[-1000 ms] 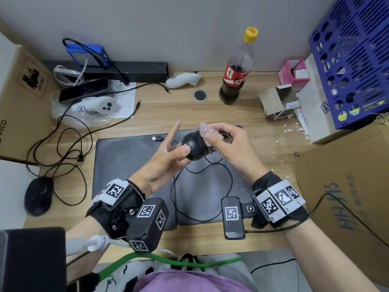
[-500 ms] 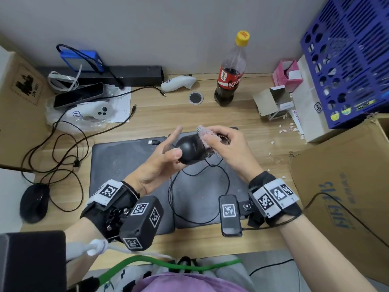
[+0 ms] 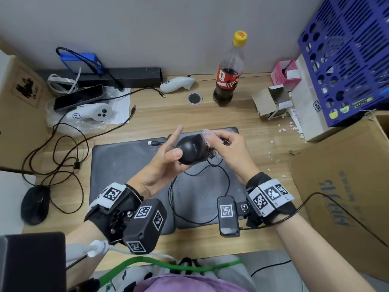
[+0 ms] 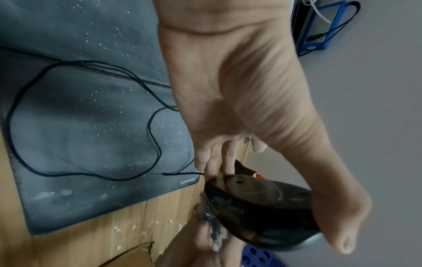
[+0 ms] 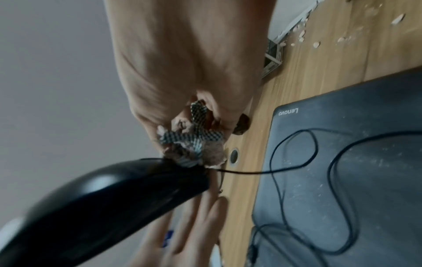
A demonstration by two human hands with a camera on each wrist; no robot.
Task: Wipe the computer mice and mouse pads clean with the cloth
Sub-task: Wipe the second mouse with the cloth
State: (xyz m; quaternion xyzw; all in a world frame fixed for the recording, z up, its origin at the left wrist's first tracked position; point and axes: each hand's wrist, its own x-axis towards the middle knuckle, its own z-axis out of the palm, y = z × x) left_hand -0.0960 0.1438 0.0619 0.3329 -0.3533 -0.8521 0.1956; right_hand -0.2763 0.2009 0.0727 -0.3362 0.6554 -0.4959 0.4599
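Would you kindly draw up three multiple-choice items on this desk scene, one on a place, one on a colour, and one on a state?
1. Where is the second, untouched mouse?
A. at the desk's left edge
B. on the grey pad
C. inside the cardboard box

2. What colour is the cola bottle cap?
A. red
B. yellow
C. blue

3. What state is the wired mouse in?
A. lying flat on the mouse pad
B. held off the desk by the left hand
C. wrapped wholly in cloth

Key: 1 A, it lies beside the pad near the left edge. 2 B, the cap is yellow. 3 B, the left hand grips it in the air while the right hand presses the cloth to it.
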